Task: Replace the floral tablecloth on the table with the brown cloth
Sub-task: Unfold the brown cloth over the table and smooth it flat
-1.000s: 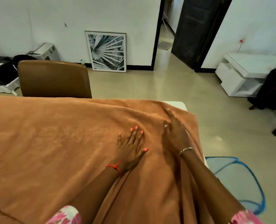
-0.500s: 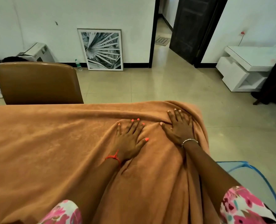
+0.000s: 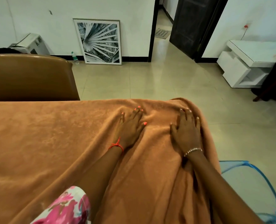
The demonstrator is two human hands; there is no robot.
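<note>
The brown cloth (image 3: pixel 45 143) covers the whole tabletop and hangs over its right end in long folds. My left hand (image 3: pixel 130 126) lies flat on it near the far right corner, fingers straight and spread. My right hand (image 3: pixel 186 131) presses flat on the cloth right at the table's right edge, fingertips close to the far corner. A low ridge of cloth sits between the two hands. No floral tablecloth is in view, and the table itself is hidden under the brown cloth.
A brown chair (image 3: pixel 32 78) stands against the table's far side at left. A blue-rimmed mesh basket (image 3: pixel 255 191) sits on the floor at the right end. A framed leaf print (image 3: pixel 100 42) leans on the wall; a white low cabinet (image 3: pixel 247 65) is at far right.
Both hands have slid forward and to the right across the cloth, toward the far right corner. The bare white table corner seen one second ago is now covered by cloth.
</note>
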